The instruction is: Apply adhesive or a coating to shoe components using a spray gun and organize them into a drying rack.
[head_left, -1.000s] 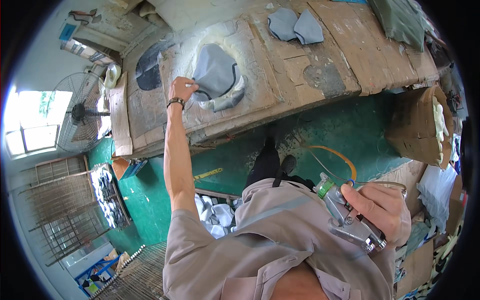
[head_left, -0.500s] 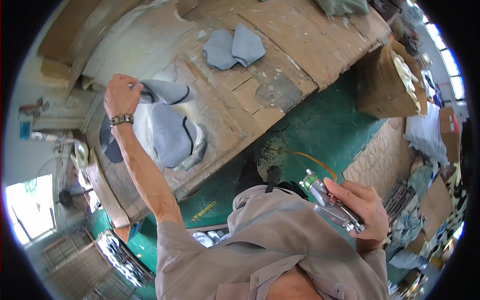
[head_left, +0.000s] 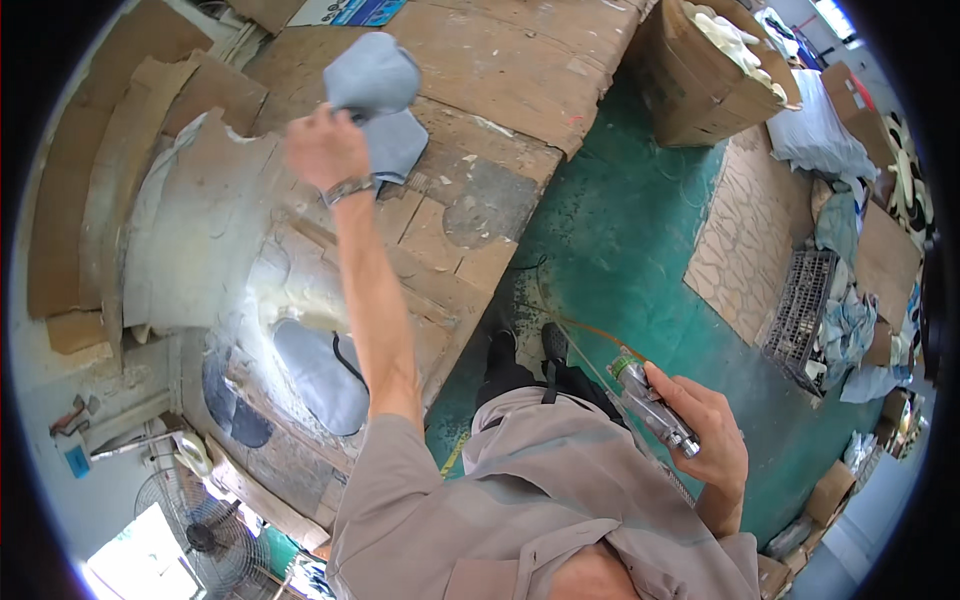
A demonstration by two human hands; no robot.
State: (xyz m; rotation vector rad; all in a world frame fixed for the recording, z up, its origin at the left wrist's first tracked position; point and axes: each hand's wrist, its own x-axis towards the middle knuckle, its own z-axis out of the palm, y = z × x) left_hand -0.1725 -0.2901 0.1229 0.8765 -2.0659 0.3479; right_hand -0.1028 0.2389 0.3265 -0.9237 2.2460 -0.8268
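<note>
My left hand (head_left: 325, 150) is stretched over the cardboard-covered table, its fingers closed on the near edge of a grey fabric piece (head_left: 372, 75) with a rounded outline. Just beneath lies another grey piece (head_left: 398, 145), partly covered by it. Closer to me, a grey fabric piece with a black strip (head_left: 320, 375) rests on a whitish, coated patch of the table. In front of my body, my right hand (head_left: 700, 425) is wrapped around a metal spray gun (head_left: 650, 405) with a green ring. An orange hose (head_left: 590, 328) shows behind it.
A dark grey flat piece (head_left: 235, 400) lies on the table's left side. Beyond the table's right edge stands a carton (head_left: 680, 85) filled with white items. A black crate (head_left: 800, 310) sits on the floor farther right. At the lower left is a fan (head_left: 205, 540).
My left hand has moved from the coated patch to the grey pieces farther along the table, carrying a grey piece there. The view has turned; my right hand still grips the spray gun.
</note>
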